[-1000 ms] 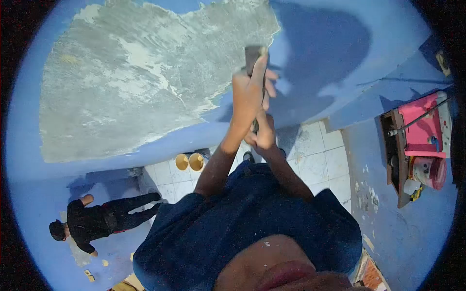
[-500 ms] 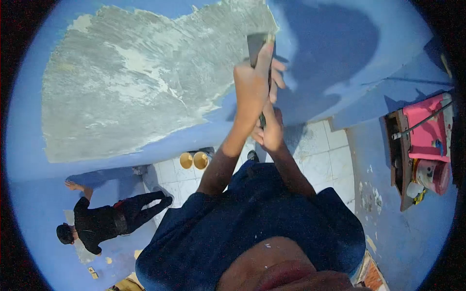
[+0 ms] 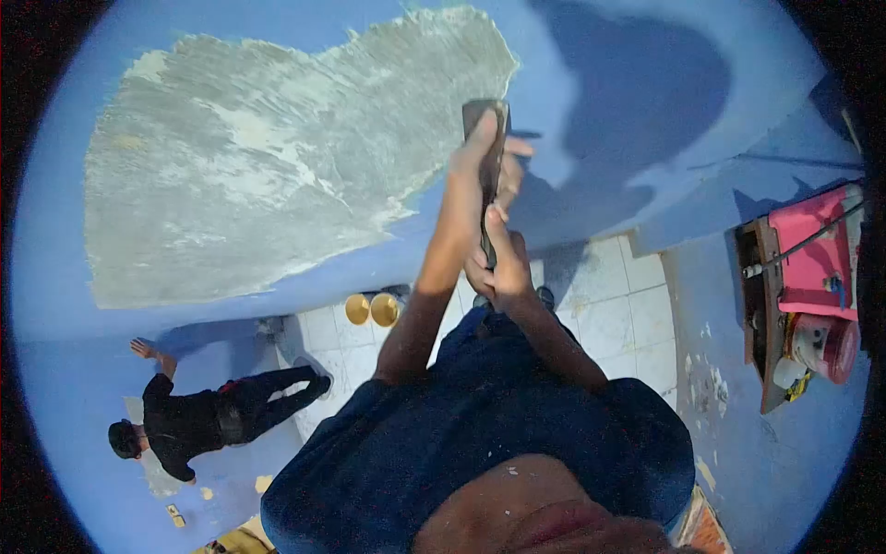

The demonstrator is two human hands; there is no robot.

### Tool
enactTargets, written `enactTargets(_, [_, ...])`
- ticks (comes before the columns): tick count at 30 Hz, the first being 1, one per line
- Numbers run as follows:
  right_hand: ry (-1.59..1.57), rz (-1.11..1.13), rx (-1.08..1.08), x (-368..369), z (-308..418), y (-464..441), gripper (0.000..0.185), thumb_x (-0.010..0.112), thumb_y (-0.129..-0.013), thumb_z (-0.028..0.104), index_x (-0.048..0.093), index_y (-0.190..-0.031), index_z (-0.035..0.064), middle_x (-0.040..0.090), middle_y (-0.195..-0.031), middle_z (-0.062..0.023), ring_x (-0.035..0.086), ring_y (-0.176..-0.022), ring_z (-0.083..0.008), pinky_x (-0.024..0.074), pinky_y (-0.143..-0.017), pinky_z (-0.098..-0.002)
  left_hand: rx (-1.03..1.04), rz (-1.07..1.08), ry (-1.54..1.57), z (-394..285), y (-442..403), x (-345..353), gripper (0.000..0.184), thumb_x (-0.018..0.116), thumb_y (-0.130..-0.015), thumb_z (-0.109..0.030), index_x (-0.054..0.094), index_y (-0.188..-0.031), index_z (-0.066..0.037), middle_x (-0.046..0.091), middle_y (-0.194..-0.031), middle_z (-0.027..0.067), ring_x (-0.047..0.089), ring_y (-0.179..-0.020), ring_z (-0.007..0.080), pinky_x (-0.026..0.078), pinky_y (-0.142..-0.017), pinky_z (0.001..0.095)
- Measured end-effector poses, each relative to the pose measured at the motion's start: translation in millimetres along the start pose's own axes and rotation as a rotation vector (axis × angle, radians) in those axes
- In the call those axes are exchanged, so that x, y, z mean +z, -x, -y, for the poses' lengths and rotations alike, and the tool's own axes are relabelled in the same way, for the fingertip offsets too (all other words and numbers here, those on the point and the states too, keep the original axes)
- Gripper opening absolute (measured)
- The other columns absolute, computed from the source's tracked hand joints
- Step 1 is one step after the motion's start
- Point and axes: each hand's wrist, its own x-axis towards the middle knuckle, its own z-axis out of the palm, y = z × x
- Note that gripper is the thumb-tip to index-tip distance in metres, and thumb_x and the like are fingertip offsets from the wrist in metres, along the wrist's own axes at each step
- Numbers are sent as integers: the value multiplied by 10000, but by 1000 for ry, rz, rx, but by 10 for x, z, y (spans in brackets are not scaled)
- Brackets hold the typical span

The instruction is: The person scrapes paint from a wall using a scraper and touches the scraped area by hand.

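Note:
My left hand [image 3: 469, 175] is closed around a long, dark, flat scraper [image 3: 487, 231], its thumb lying along the broad upper end. Lower down, my right hand [image 3: 506, 263] is wrapped about the same tool near its narrow end. Where exactly the blade meets the handle is hidden by my fingers. The scraper's broad end stands in front of a large rough grey patch [image 3: 277, 175] on the blue wall [image 3: 369, 245], near its right edge. Whether it touches the wall, I cannot tell.
Two round buckets [image 3: 358, 309] stand on the white tiled floor [image 3: 600, 295] below the wall. At the left, another person [image 3: 198, 415] in dark clothes reaches to the wall. A wall shelf [image 3: 759, 305] holding pink items and a tub [image 3: 824, 346] hangs at the right.
Both hands and the scraper have moved down and slightly left, away from the grey patch's upper right corner. My right hand now sits closer to my left. The other person has barely moved.

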Motion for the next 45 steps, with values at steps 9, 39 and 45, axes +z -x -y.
enactTargets(9, [-133,126,26,-154,-151,49,567,317,-980,509,393,-589,105,292,-401,10,226,-282,-96,187,-285,-242,-383,729,1033,310,-69,-271,662,302,-906,-665,489,-731,-54,400,-548,-21,346,-430,87,306,-418,235])
enactTargets(39, [-33,-211,-103,183,-615,-171,601,391,-930,595,395,-565,118,346,-400,-7,295,-270,-115,201,-273,-275,11,-7,-106,106,70,-320,545,504,-916,-495,593,-725,8,414,-499,-6,362,-361,85,272,-329,258])
enactTargets(45, [-165,-124,-110,199,-656,-168,515,367,-970,517,450,-676,103,335,-430,17,290,-283,-91,224,-289,-248,-27,-2,-151,104,105,-369,526,518,-916,-475,591,-685,-7,435,-511,-3,382,-389,94,290,-386,252])
